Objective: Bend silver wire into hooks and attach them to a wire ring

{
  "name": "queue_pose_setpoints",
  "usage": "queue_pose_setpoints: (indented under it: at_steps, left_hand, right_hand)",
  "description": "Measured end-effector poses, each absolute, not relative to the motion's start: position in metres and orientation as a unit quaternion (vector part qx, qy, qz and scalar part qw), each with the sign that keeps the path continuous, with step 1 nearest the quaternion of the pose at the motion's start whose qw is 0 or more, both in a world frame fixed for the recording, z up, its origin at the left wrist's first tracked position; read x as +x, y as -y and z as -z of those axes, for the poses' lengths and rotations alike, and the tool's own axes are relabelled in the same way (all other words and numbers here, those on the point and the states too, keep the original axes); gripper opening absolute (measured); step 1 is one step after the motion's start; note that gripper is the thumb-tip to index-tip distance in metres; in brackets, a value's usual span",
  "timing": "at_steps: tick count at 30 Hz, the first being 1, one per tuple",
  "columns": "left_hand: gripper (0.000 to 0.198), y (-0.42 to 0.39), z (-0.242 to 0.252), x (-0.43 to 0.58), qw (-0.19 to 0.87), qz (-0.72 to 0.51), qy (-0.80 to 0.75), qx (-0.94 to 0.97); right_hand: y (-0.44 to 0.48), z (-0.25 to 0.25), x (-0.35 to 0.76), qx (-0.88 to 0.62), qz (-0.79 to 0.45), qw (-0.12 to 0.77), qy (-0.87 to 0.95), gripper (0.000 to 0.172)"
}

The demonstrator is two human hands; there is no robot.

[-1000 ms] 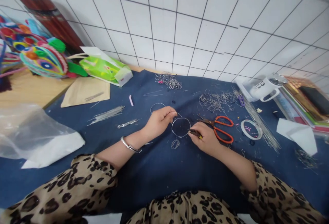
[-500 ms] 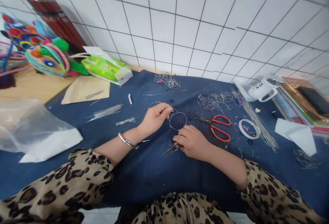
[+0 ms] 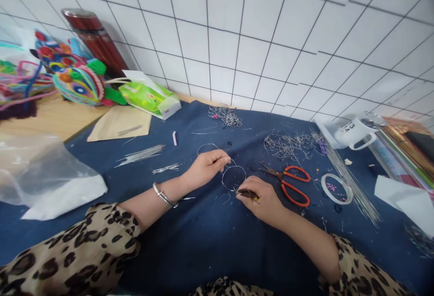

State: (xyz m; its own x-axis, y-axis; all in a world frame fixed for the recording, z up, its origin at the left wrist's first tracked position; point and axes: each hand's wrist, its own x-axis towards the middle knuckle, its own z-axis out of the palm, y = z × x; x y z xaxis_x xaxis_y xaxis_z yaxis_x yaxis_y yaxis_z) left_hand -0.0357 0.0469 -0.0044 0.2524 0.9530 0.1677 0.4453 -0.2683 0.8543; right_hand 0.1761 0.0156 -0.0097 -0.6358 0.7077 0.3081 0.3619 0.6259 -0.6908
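Note:
Between my hands is a thin wire piece bent into rings, with one round loop [image 3: 233,178] facing up and another arc beyond my left hand. My left hand [image 3: 210,166] pinches this wire where the rings meet. Dark-jawed pliers [image 3: 248,193] are in my right hand [image 3: 259,200], their jaws turned toward the lower edge of the loop. Whether the jaws touch the wire is too small to tell. Just right of my right hand lie orange-handled scissors [image 3: 294,185], blades pointing left. A small curved wire bit [image 3: 225,198] rests below the loop.
Tangled wire [image 3: 288,145] and long straight wires [image 3: 351,180] lie to the right, near a white ring dish [image 3: 337,190] and a mug [image 3: 362,131]. At left are wire bundles [image 3: 142,155], a plastic bag [image 3: 64,192], a green packet [image 3: 147,99] and a red flask [image 3: 98,38].
My right hand has turned the pliers from pointing down-left to lying up near the loop's lower edge. My left hand keeps its pinch on the wire. The camera view has shifted slightly.

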Motion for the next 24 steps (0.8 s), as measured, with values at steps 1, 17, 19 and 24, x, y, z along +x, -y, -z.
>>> queue_pose_setpoints:
  at_steps: [1, 17, 19, 24]
  left_hand:
    - [0.027, -0.047, 0.005, -0.036, 0.351, -0.361, -0.493, 0.710]
    - [0.025, -0.046, 0.010, -0.035, 0.374, -0.362, -0.495, 0.696]
    - [0.025, -0.045, 0.009, -0.035, 0.374, -0.365, -0.495, 0.694]
    - [0.027, -0.044, 0.005, -0.034, 0.367, -0.367, -0.490, 0.701]
  right_hand:
    - [-0.016, 0.009, 0.177, -0.311, -0.308, 0.285, 0.852, 0.008]
    - [-0.021, 0.007, 0.179, -0.280, -0.327, 0.231, 0.873, 0.010]
    - [-0.021, 0.006, 0.179, -0.287, -0.343, 0.244, 0.861, 0.007]
    - [-0.021, -0.003, 0.182, -0.373, -0.417, 0.256, 0.788, 0.011]
